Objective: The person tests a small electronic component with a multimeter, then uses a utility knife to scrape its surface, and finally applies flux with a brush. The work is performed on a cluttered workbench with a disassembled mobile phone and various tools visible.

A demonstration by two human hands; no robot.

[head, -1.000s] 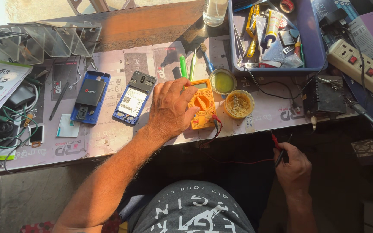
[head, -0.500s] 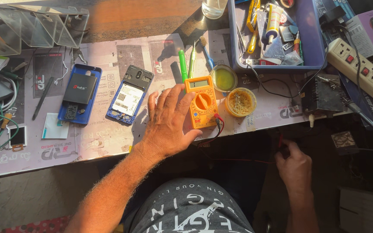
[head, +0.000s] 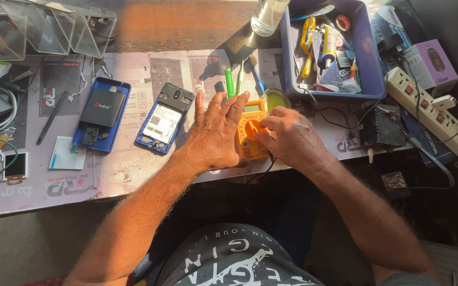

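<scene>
Far left of frame: wires and a small screen part (head: 15, 165) lie out of the way. Next, two opened blue phones (head: 102, 114) (head: 164, 118), backs off, insides showing. Mid frame, the left hand (head: 216, 135) lies open & flat, pinning the orange meter (head: 252, 130) to the bench (head: 128, 175) so it can't slide. The right hand (head: 291, 139) has fingers curled on the meter's dial. Upper right: blue tool tray (head: 369, 58), close enough to grab from.

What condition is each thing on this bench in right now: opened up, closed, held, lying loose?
Orange multimeter: flat on the mat, held by both hands.
Left hand: spread flat, steadying the meter.
Right hand: fingers on the dial.
Blue phone with battery: back cover off.
Second blue phone: back cover off, insides showing.
Blue bin: open, full of tools.
Power strip: a plug inserted.
</scene>
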